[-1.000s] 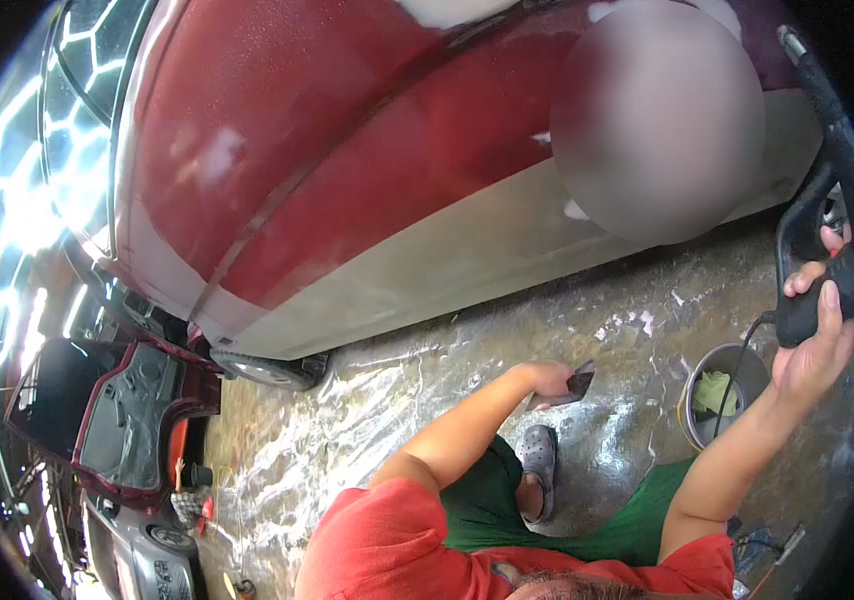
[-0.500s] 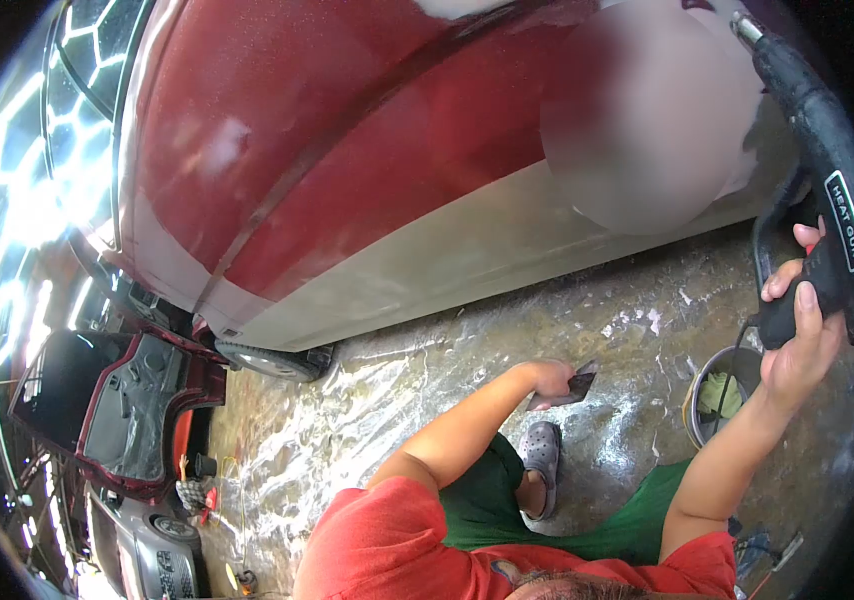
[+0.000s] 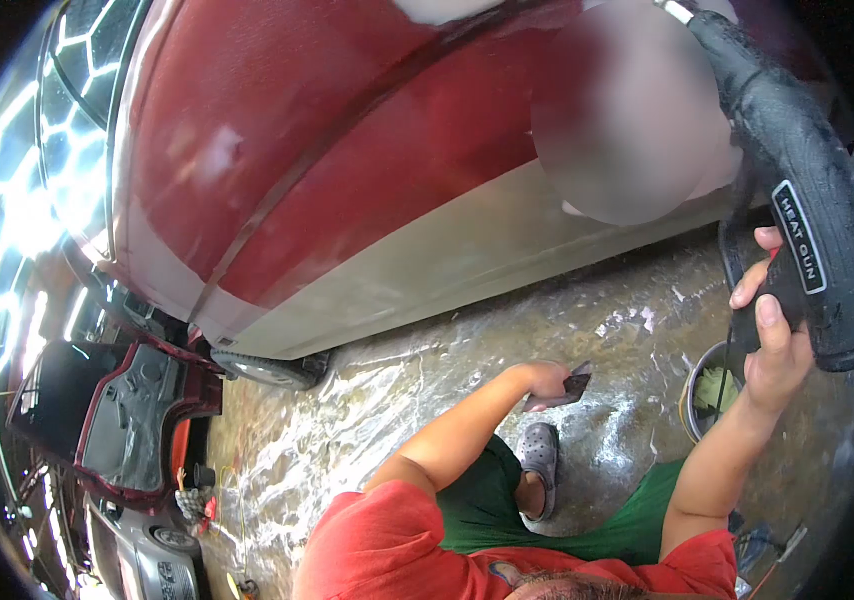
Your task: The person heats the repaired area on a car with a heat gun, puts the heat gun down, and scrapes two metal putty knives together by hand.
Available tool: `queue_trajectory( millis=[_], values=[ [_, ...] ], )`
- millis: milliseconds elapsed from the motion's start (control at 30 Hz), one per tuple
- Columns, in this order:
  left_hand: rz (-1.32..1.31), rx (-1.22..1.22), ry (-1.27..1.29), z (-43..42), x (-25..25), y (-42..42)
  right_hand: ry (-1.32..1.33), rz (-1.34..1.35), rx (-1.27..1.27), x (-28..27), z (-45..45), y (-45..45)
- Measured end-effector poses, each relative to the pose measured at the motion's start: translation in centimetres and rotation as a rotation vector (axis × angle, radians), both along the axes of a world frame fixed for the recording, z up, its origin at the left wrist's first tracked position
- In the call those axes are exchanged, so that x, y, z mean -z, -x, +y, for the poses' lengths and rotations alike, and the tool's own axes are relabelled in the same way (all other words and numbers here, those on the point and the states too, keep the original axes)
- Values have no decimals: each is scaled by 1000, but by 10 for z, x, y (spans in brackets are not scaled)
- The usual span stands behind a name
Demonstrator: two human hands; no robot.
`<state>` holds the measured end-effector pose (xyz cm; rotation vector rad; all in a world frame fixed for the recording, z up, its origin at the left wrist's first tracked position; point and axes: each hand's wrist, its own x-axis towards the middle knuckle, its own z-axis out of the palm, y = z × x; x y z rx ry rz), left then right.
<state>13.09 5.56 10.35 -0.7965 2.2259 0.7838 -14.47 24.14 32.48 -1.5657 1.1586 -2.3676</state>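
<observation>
Shiny, wet-looking floor spreads beneath the work, in a crowded garage. Nearest, the right grip is closed around the handle of a black heat gun, some of its fingers hidden by the tool. Over the last second the gun has swung left and comes larger into view, its label now fully readable; its nozzle seems, in my judgement, to address a different part of the car panel. Whether the two touch I cannot tell.

Lower and well apart, the left grip pinches a dark flat tool above a grey clog and has hardly moved, so only the gun appears to be repositioning. Near the right forearm stands a bucket with a pale green cloth inside.

Beyond, the panel is maroon over a pale lower band, partly hidden by a blur. Farther off sit a dark red vehicle and a silver car.
</observation>
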Motion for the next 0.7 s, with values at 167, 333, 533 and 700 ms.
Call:
queue_trajectory(
  millis=[167, 333, 533, 700],
  values=[
    [-5, -18, -5, 5, -22, 6, -66, -12, -58, -4, 7, -11],
    [-20, -79, -72, -2, 4, -3, -202, 61, 84, 24, 10, -13],
    [105, -26, 7, -5, 16, -10, -91, 147, 79, 55, 4, 0],
    [121, 17, 41, -4, 9, -7, -17, 200, 213, 16, 8, -6]
  ],
)
